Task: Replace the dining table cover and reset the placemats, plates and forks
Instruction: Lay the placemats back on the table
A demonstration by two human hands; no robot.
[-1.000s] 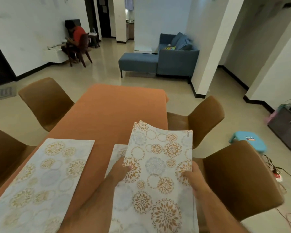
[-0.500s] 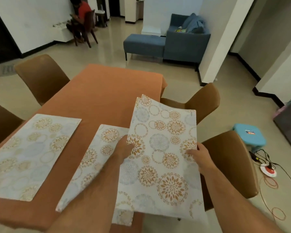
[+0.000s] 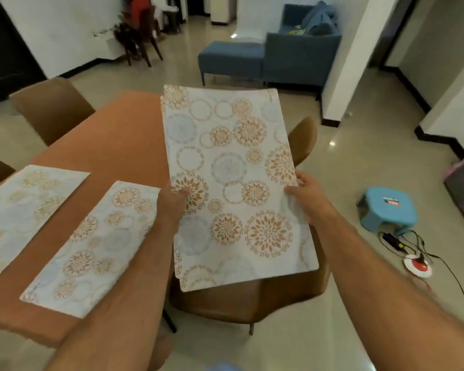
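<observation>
An orange cover (image 3: 113, 145) lies over the dining table. Two white placemats with gold and grey flower circles lie flat on it: one at the far left (image 3: 24, 212), one near the right edge (image 3: 97, 245). I hold a stack of more such placemats (image 3: 233, 183) in the air beyond the table's right edge, above a brown chair. My left hand (image 3: 172, 204) grips the stack's left edge, thumb on top. The stack's right edge is gripped by my right hand (image 3: 308, 196). No plates or forks are in view.
Brown chairs stand round the table: one under the stack (image 3: 252, 303), one behind it (image 3: 303, 137), one at the far left (image 3: 51, 108). A blue stool (image 3: 389, 207), cables and a red-white disc (image 3: 418, 266) lie on the floor at right. A blue sofa (image 3: 292, 57) stands beyond; a person (image 3: 137, 12) sits far back.
The stack has lifted off the placemat under it and moved right, past the table edge. That placemat now lies fully uncovered on the cover. My view has tilted downward.
</observation>
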